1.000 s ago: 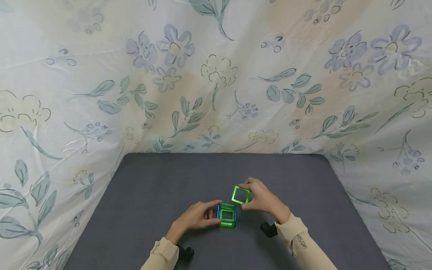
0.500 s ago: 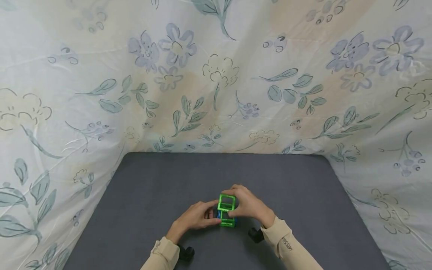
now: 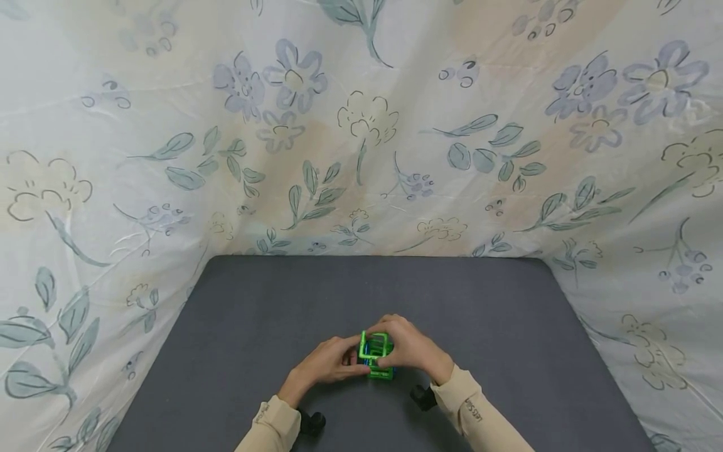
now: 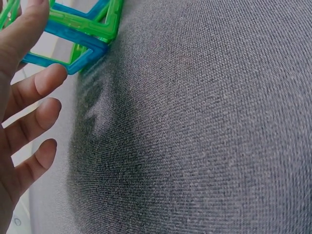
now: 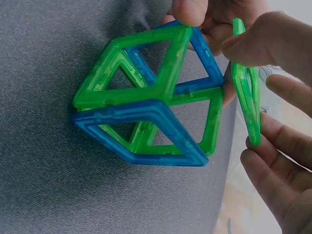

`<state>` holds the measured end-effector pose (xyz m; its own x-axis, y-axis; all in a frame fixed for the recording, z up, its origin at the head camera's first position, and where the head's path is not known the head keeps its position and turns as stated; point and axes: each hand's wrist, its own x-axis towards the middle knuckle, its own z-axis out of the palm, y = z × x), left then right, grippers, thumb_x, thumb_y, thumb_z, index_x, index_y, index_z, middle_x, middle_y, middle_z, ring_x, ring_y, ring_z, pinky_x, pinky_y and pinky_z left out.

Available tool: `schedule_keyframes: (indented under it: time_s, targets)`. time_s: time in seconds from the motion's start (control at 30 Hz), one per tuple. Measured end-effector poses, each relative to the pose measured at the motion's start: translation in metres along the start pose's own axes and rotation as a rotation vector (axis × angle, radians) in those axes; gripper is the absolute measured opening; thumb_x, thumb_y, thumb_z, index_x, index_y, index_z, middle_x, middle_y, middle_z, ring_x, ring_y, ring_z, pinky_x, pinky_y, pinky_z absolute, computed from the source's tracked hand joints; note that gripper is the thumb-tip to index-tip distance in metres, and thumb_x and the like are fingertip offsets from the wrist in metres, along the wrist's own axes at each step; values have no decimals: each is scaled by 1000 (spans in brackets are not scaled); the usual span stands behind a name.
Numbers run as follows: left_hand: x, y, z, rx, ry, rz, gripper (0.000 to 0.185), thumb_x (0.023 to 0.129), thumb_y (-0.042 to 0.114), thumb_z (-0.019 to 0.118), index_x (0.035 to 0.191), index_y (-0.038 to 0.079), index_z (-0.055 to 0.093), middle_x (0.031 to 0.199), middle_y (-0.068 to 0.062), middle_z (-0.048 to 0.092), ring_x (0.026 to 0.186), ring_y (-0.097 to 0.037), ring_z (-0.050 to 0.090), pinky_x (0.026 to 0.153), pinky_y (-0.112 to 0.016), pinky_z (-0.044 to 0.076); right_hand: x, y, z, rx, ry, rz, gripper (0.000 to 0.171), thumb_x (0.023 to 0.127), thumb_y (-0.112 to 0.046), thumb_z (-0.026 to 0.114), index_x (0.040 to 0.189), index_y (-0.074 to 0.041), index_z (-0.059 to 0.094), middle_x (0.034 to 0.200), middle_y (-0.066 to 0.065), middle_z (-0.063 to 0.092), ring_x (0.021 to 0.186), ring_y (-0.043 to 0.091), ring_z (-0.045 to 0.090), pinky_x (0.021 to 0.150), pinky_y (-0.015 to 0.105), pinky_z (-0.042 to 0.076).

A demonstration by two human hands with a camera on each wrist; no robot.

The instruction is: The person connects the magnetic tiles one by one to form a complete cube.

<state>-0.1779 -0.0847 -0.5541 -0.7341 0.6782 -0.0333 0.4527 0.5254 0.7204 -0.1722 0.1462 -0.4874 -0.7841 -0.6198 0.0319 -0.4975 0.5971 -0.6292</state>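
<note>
An open cube of green and blue magnetic tiles (image 3: 381, 375) stands on the grey tabletop. My left hand (image 3: 326, 363) holds the cube from the left, thumb at the near side and index finger at the far side. In the left wrist view, the other left fingers (image 4: 41, 114) are spread off the cube. With thumb and fingertips, my right hand (image 3: 415, 345) pinches a loose green square magnetic tile (image 5: 238, 78) just above the cube's top. That tile is tilted, and a gap separates it from the cube in the right wrist view. Part of the cube is hidden behind the right hand in the head view.
The dark grey table (image 3: 271, 301) extends around both hands. A flower-printed cloth (image 3: 361, 207) hangs behind the table and along its sides. Black wrist mounts (image 3: 312, 424) sit under both cuffs.
My right hand has carried the green square tile leftward from beside the cube to over its top, and the tile's tilt has changed. The left hand stays in place on the cube.
</note>
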Motion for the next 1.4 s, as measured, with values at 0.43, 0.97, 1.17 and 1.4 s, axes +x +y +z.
schedule_keyframes:
  time_s: [0.43,0.97,1.17,1.4]
  targets:
    - [-2,0,-2,27,-10,4,63,95,49,69,148,18,54,75,11,65,55,4,52,55,-17,44,-6,3,5,-62,-12,4,47,76,-8,87,121,-3,74,114,16,71,97,29,62,71,26,49]
    - [-1,1,-4,33,-4,-24,69,93,51,71,151,23,50,77,14,64,57,3,53,55,-19,45,-13,8,12,-128,5,-16,48,76,-9,89,121,-3,74,113,16,69,100,28,63,82,38,56]
    - [-1,1,-4,20,-13,-33,67,93,51,71,150,23,50,78,14,64,58,2,54,55,-19,45,-14,8,15,-140,11,-32,49,76,-9,89,122,-3,73,113,15,70,100,29,64,81,38,56]
    - [-2,0,-3,20,-19,-25,64,94,48,71,149,23,50,78,13,64,58,2,53,55,-18,45,-16,11,20,-121,17,-21,49,79,-11,87,126,-4,71,116,14,68,102,29,63,82,37,55]
